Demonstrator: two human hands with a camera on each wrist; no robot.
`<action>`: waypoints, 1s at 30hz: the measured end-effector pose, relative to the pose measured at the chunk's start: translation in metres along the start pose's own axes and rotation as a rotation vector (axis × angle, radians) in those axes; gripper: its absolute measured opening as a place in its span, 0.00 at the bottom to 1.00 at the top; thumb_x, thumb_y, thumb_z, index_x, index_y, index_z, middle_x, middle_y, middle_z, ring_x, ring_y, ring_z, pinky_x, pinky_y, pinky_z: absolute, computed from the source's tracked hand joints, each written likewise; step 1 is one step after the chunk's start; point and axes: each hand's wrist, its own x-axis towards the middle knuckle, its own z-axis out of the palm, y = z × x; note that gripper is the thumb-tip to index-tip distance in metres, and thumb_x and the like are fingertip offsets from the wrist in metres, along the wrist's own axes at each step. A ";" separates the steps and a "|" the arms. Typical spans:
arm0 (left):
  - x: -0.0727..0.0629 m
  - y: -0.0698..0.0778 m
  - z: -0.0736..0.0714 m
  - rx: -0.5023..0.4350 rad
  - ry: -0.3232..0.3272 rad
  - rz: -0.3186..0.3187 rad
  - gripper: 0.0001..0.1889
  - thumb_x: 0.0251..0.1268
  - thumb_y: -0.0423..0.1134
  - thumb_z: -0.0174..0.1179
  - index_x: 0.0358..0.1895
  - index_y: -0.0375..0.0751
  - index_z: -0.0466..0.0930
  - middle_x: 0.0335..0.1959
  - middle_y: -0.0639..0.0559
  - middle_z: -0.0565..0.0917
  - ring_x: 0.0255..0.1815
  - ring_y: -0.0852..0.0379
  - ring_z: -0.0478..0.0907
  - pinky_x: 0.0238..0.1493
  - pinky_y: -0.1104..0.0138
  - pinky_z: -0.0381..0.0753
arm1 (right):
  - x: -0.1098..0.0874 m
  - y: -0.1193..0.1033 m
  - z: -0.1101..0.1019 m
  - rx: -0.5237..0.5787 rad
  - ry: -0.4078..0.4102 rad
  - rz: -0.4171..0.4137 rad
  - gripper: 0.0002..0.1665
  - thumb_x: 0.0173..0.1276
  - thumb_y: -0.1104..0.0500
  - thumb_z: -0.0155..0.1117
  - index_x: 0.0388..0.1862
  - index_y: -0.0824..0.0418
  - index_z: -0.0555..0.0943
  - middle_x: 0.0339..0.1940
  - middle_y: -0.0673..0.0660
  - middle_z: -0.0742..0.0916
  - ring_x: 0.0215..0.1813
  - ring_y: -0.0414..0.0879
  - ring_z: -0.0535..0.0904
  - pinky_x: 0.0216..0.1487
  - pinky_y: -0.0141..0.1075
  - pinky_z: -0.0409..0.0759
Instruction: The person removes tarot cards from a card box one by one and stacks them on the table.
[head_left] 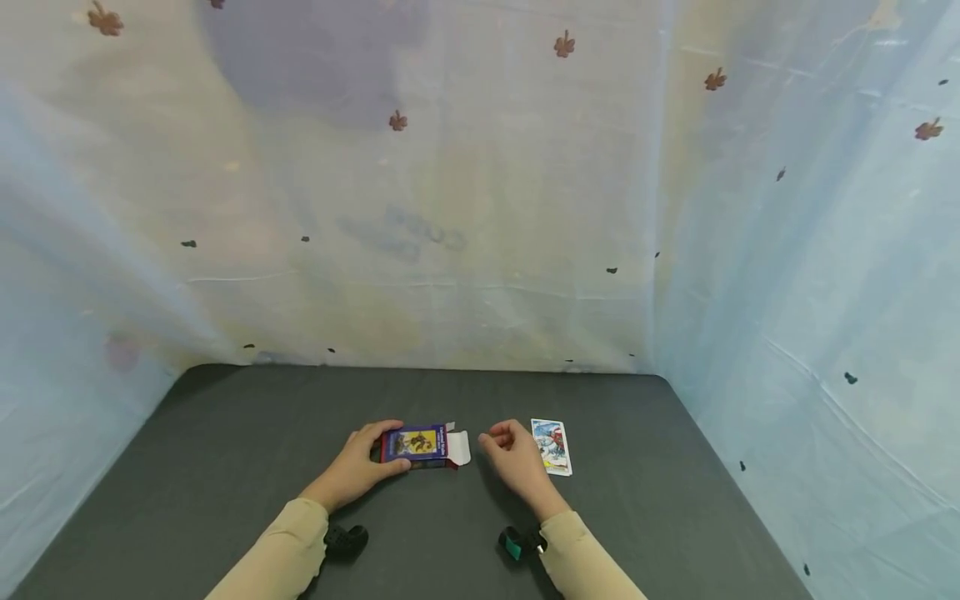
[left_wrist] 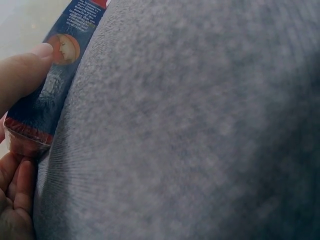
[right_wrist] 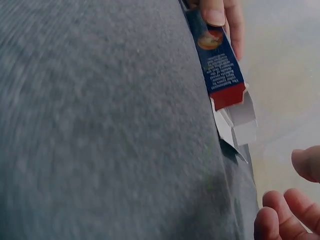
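A dark blue and red card box (head_left: 420,442) with a yellow picture lies flat on the dark table. My left hand (head_left: 356,465) grips its left end, thumb on the near side and fingers round the far side. In the left wrist view the thumb presses the blue side of the card box (left_wrist: 62,82). White flaps (head_left: 459,448) stick out from the box's opened right end. Just right of them is my right hand (head_left: 517,460), fingers loosely bent and holding nothing. Beyond it lies a small stack of picture cards (head_left: 552,448), partly covered by the hand.
The dark grey table (head_left: 315,400) has rounded back corners. Pale sheeting (head_left: 480,208) with small brown leaf shapes hangs behind it and along both sides. A black band device (head_left: 345,540) is on the left wrist, and another (head_left: 517,543) is on the right.
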 end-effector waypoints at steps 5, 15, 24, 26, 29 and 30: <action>0.001 0.001 0.001 0.000 0.005 0.002 0.41 0.51 0.60 0.70 0.70 0.59 0.65 0.66 0.51 0.67 0.58 0.50 0.63 0.55 0.49 0.68 | 0.002 -0.001 0.006 -0.003 -0.014 0.008 0.17 0.67 0.49 0.65 0.44 0.60 0.79 0.32 0.51 0.81 0.31 0.42 0.75 0.32 0.35 0.74; 0.000 0.001 0.000 0.010 0.008 -0.007 0.41 0.51 0.61 0.70 0.70 0.60 0.65 0.67 0.51 0.66 0.58 0.50 0.63 0.55 0.48 0.68 | 0.004 -0.007 0.017 0.028 -0.088 -0.004 0.21 0.68 0.49 0.64 0.48 0.65 0.78 0.33 0.52 0.82 0.33 0.43 0.76 0.33 0.36 0.74; -0.001 0.004 0.002 0.009 0.007 -0.013 0.41 0.52 0.60 0.70 0.71 0.59 0.65 0.66 0.50 0.67 0.58 0.50 0.63 0.56 0.48 0.68 | 0.006 -0.010 0.023 0.060 -0.141 0.054 0.20 0.67 0.49 0.65 0.47 0.64 0.78 0.33 0.53 0.81 0.34 0.43 0.76 0.34 0.35 0.75; -0.001 0.004 0.002 0.012 0.007 -0.013 0.40 0.52 0.59 0.70 0.70 0.59 0.65 0.66 0.50 0.67 0.58 0.50 0.63 0.56 0.49 0.68 | 0.006 -0.010 0.024 0.067 -0.154 0.066 0.20 0.67 0.49 0.65 0.47 0.64 0.78 0.34 0.54 0.80 0.35 0.44 0.75 0.34 0.35 0.75; -0.001 0.004 0.001 0.016 0.008 -0.014 0.40 0.53 0.59 0.70 0.70 0.60 0.65 0.66 0.51 0.67 0.58 0.51 0.63 0.56 0.49 0.69 | 0.005 -0.009 0.026 0.061 -0.167 0.069 0.20 0.67 0.50 0.66 0.48 0.64 0.77 0.35 0.54 0.80 0.35 0.44 0.75 0.35 0.35 0.75; -0.001 0.003 0.001 0.018 0.009 -0.013 0.40 0.53 0.59 0.70 0.70 0.60 0.65 0.66 0.51 0.67 0.58 0.51 0.63 0.56 0.49 0.69 | 0.005 -0.009 0.028 0.056 -0.171 0.068 0.20 0.67 0.51 0.66 0.48 0.64 0.77 0.35 0.54 0.80 0.35 0.44 0.75 0.35 0.35 0.75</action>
